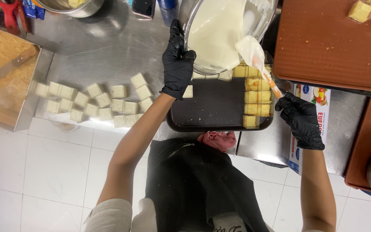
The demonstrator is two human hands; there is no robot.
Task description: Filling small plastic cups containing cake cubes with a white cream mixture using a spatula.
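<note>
- I see a steel worktop (108, 47) over white floor tiles.
- The tilted steel bowl (224, 30) of white batter hangs above the black tray (213, 107), between both hands.
- My left hand (177, 62), black-gloved, grips its rim.
- My right hand (301, 120) is closed on a spatula (256, 58) scraping inside.
- Yellow cake cubes (256, 96) line the tray; coated cubes (95, 101) sit well left.

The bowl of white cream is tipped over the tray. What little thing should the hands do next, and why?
Probably sweep the spatula down the bowl wall to push cream onto the cake cubes. The left hand holds the bowl tilted, the right hand holds the spatula, and the cubes look bare.
</note>
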